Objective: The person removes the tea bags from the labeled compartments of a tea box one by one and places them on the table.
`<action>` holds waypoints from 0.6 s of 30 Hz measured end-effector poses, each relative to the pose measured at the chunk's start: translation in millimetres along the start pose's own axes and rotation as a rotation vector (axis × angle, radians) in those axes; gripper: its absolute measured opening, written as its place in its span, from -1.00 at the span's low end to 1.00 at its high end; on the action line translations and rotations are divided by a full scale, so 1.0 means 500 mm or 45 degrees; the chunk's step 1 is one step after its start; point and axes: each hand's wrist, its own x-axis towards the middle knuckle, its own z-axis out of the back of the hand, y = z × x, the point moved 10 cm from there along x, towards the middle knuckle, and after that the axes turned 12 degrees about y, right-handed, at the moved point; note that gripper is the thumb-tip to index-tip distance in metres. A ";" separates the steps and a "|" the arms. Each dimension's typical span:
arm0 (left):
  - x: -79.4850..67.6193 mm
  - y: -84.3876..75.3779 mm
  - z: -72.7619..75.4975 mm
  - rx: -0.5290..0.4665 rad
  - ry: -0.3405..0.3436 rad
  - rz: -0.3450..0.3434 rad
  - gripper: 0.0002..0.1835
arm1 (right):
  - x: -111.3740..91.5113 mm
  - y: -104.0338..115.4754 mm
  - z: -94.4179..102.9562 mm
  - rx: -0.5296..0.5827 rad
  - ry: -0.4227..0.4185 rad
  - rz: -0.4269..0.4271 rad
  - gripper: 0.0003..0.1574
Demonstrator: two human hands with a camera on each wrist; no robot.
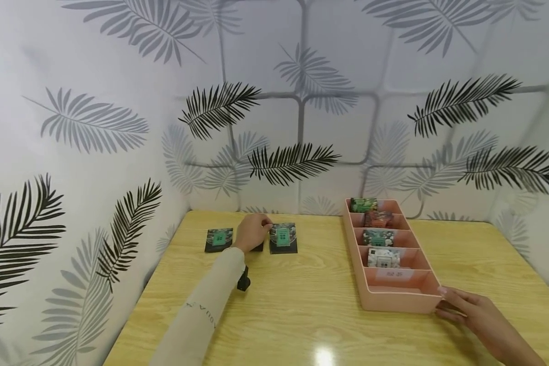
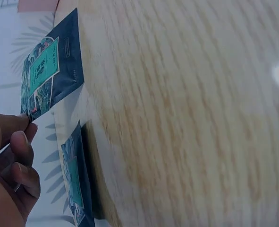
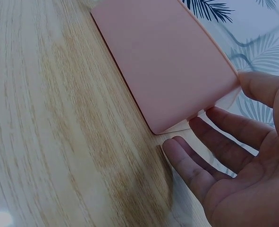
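My left hand [image 1: 250, 233] pinches one corner of a dark sachet with a green label [image 1: 282, 238]. In the left wrist view this sachet [image 2: 54, 64] is tilted, its held corner off the table. A second similar sachet [image 1: 257, 248] is mostly hidden behind the left hand, and a third sachet [image 1: 219, 240] lies farther left. At the right, my right hand [image 1: 473, 315] holds the near right corner of a pink divided box [image 1: 398, 302]. The right wrist view has the thumb at the box's rim and fingertips against its side wall [image 3: 163, 61].
Inside the box, the back compartments hold green sachets [image 1: 363, 205], red sachets [image 1: 378, 219], dark teal sachets [image 1: 378, 238] and white sachets [image 1: 384, 258]. A pale label [image 1: 395, 274] shows in the front compartment. A leaf-patterned curtain [image 1: 274, 127] stands behind the wooden table [image 1: 302, 315].
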 end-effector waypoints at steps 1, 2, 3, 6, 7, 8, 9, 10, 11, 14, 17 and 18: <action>0.001 0.003 -0.001 0.007 0.004 0.005 -0.86 | 0.000 0.000 0.000 -0.010 0.005 -0.001 -0.16; 0.001 0.005 0.000 0.013 0.006 0.008 -0.86 | 0.001 0.000 0.000 -0.017 0.003 -0.006 -0.15; 0.002 0.006 0.001 0.022 0.005 0.008 -0.86 | 0.001 0.001 0.001 -0.023 0.002 -0.009 -0.15; 0.003 0.005 0.003 0.051 -0.003 -0.003 -0.87 | 0.001 0.003 0.001 -0.035 -0.002 -0.003 -0.16; 0.004 0.005 0.003 0.060 -0.004 -0.003 -0.87 | 0.000 0.003 0.001 -0.037 -0.003 -0.002 -0.16; 0.005 0.005 0.004 0.065 -0.003 0.000 -0.87 | 0.000 0.004 0.001 -0.041 -0.004 0.001 -0.16; 0.007 0.004 0.003 0.067 0.001 0.002 -0.87 | -0.001 0.005 0.001 -0.043 -0.007 0.003 -0.16; 0.008 0.004 0.002 0.068 0.007 0.008 -0.86 | -0.002 0.006 0.001 -0.050 -0.007 0.006 -0.16; 0.010 0.004 0.000 0.069 0.014 0.014 -0.86 | -0.003 0.007 0.001 -0.048 -0.014 0.007 -0.15; 0.013 0.004 -0.005 0.078 0.030 0.038 -0.86 | -0.004 0.008 -0.001 -0.056 -0.013 0.023 -0.14; 0.015 0.004 -0.012 0.108 0.034 0.059 -0.85 | -0.004 0.005 0.000 -0.031 -0.024 0.030 -0.18; 0.015 0.004 -0.015 0.118 0.034 0.065 -0.85 | -0.004 0.004 -0.001 -0.028 -0.021 0.031 -0.20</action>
